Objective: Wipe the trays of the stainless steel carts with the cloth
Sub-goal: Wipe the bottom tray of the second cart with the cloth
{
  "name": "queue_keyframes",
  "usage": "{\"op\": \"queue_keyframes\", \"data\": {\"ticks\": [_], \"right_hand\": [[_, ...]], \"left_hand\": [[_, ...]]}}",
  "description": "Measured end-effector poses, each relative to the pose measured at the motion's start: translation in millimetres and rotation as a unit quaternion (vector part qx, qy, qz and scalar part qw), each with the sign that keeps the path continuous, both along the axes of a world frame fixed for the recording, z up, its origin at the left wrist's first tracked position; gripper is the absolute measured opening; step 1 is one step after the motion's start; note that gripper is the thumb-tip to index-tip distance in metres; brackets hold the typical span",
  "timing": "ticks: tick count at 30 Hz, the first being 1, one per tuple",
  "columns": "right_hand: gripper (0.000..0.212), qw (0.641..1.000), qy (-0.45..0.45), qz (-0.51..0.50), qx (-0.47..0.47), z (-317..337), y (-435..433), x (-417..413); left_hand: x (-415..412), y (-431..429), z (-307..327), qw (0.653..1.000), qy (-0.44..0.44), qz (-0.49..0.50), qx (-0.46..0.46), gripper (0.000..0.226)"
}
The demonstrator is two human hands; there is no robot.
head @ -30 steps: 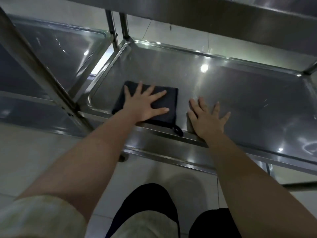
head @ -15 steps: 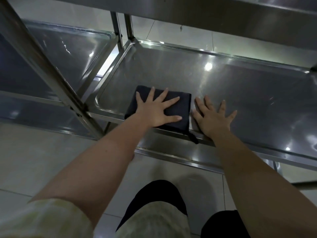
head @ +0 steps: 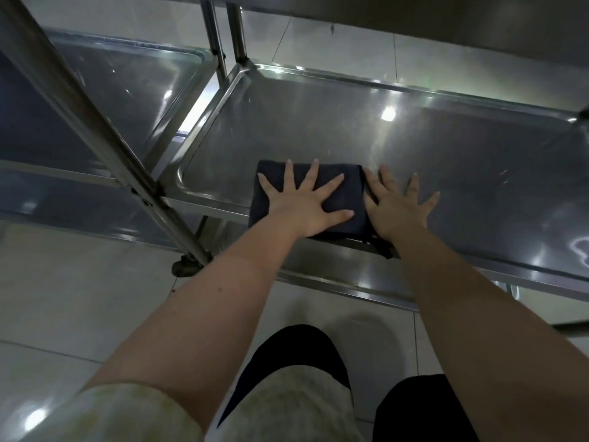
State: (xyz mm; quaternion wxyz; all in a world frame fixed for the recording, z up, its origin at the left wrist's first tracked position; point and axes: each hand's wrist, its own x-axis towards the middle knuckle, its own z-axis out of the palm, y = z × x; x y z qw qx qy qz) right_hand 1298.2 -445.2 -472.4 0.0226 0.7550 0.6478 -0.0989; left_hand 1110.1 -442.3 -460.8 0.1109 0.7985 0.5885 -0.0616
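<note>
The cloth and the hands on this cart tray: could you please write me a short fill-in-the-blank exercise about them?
1. The folded dark cloth lies under the flat ____ hand.
2. The right hand rests with fingers ____ on the tray, beside the cloth.
3. The cloth sits at the tray's ____ edge, closest to the person.

Missing words: left; spread; near

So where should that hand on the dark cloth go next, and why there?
Probably a slide to the right along the tray. The left hand lies flat with fingers spread on the folded dark cloth, near the tray's front edge, left of its middle. The right hand rests flat on bare steel beside the cloth, and a wide shiny stretch lies open to the right.
</note>
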Motion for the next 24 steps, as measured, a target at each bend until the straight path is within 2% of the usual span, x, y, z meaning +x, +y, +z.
{"op": "queue_keyframes", "data": {"ticks": [3, 7, 10, 13, 15, 16, 17, 19, 20, 22, 23, 24], "right_hand": [[0.058, 1.000, 0.006, 0.005, 0.007, 2, -1, 3], [0.060, 1.000, -0.002, 0.003, 0.012, 1, 1, 0], [0.060, 1.000, -0.005, 0.005, 0.013, -1, 1, -1], [0.058, 1.000, 0.006, 0.007, 0.001, 0, 2, -1], [0.051, 0.997, 0.077, -0.014, 0.016, 2, 3, 2], [0.048, 0.987, 0.149, -0.037, 0.045, 4, 3, 5], [0.046, 0.965, 0.241, -0.062, 0.085, 7, 1, 10], [0.045, 0.888, 0.418, -0.102, 0.164, 10, -4, 19], [0.042, 0.850, 0.478, -0.121, 0.185, 11, -8, 23], [0.034, 0.809, 0.534, -0.154, 0.192, 10, -11, 28], [0.030, 0.809, 0.533, -0.158, 0.191, 10, -9, 30], [0.029, 0.824, 0.513, -0.151, 0.189, 10, -5, 33]], "left_hand": [[-56, 9, 1, 0.999, -0.004, 0.046, 0.019, 0.084], [-144, 22, 9, 0.988, 0.024, 0.155, -0.015, 0.086], [-137, 21, 7, 0.988, 0.040, 0.151, -0.012, 0.084], [-77, 16, 4, 0.995, 0.023, 0.096, -0.006, 0.084], [-16, 6, 1, 0.999, 0.017, 0.042, 0.009, 0.085], [14, 1, 1, 1.000, 0.010, 0.017, 0.012, 0.085], [41, -5, 2, 1.000, 0.001, -0.007, 0.008, 0.084], [77, -11, 2, 0.999, -0.015, -0.039, -0.004, 0.080], [84, -12, 2, 0.999, -0.024, -0.042, -0.009, 0.078], [87, -11, 2, 0.998, -0.053, -0.039, -0.018, 0.073], [84, -9, 3, 0.996, -0.077, -0.037, -0.021, 0.068], [79, -5, 6, 0.994, -0.104, -0.033, -0.016, 0.062]]}}
